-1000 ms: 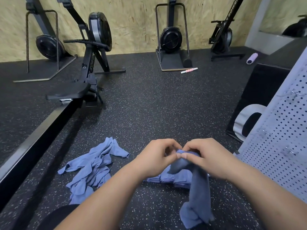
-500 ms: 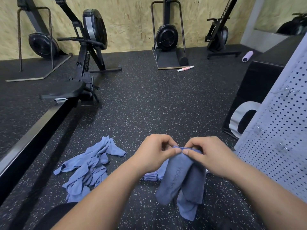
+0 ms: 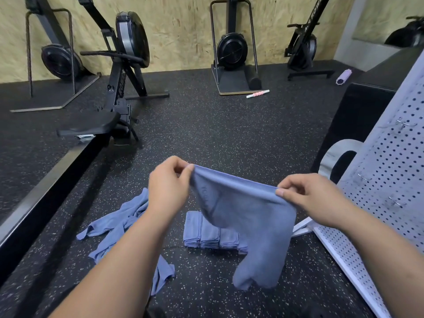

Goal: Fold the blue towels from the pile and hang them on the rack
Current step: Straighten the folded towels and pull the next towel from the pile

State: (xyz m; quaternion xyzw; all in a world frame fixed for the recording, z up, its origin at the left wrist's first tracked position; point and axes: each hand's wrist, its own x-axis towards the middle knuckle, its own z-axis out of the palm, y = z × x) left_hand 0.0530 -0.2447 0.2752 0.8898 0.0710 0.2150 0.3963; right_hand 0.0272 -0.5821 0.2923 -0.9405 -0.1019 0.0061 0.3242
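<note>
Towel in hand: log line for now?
left hand pinches towel corner | right hand pinches other corner | towel spread, hanging | folded stack on floor

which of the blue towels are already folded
The neat stack on the floor in the middle, in flat bundles. The pile to its left is crumpled; the towel pinched by the left hand and right hand hangs unfolded.

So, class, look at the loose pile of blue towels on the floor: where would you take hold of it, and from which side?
Once the held towel is set down, pinch the free end that trails out of the loose pile toward the person, coming from above. It lies flat, apart from the tangle, so one towel should probably lift clear.
</note>
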